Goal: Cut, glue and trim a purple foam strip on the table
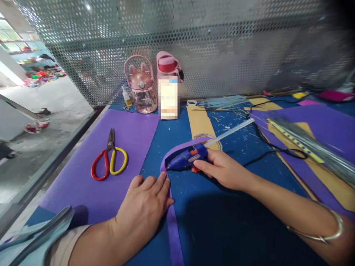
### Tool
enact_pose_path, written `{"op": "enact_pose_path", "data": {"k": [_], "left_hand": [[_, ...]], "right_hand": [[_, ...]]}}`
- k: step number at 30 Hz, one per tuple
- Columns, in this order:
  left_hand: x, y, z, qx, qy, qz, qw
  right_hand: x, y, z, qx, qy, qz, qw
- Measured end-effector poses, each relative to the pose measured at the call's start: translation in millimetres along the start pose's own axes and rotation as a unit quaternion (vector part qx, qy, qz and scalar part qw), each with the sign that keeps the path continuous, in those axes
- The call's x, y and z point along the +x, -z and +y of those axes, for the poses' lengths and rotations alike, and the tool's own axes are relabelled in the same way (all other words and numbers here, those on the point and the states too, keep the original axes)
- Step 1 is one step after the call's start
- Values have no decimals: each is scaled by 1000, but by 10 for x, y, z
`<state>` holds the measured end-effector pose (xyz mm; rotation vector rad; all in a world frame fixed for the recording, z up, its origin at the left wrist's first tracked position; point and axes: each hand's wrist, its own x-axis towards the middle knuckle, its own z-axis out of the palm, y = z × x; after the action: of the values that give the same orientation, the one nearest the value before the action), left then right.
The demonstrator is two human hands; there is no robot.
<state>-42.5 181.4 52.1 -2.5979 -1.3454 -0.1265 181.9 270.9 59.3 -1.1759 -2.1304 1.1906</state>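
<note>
The right hand grips the blue glue gun, fingers closed around its handle, nozzle at the purple foam strip on the blue mat. The left hand presses flat, fingers together, on the strip. Two pink bottles (contents unclear) stand by the mesh; scissors lie apart.

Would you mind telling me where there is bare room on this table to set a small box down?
Bare patches: the purple sheet below the scissors, and the blue mat beneath the right hand. Crowded: the back edge around the bottles, the right side with cable and strips, and the middle, where the left hand pins a purple strip beside the glue gun.
</note>
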Motion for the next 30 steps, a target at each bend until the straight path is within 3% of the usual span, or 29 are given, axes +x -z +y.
{"op": "enact_pose_path", "data": {"k": [4, 11, 19, 26, 30], "left_hand": [[-7, 18, 3, 14, -9, -22, 1000], [-16, 12, 31, 11, 5, 7, 1000], [-19, 107, 12, -52, 8, -6, 999], [-9, 95, 10, -62, -1, 42, 997], [27, 99, -40, -73, 29, 45, 996]], "right_hand": [[-5, -8, -7, -5, 7, 1, 1000], [-20, -2, -10, -16, 16, 7, 1000], [-22, 1, 26, -20, 19, 4, 1000], [-11, -6, 11, -19, 27, 5, 999], [-13, -5, 26, -17, 26, 4, 1000]]}}
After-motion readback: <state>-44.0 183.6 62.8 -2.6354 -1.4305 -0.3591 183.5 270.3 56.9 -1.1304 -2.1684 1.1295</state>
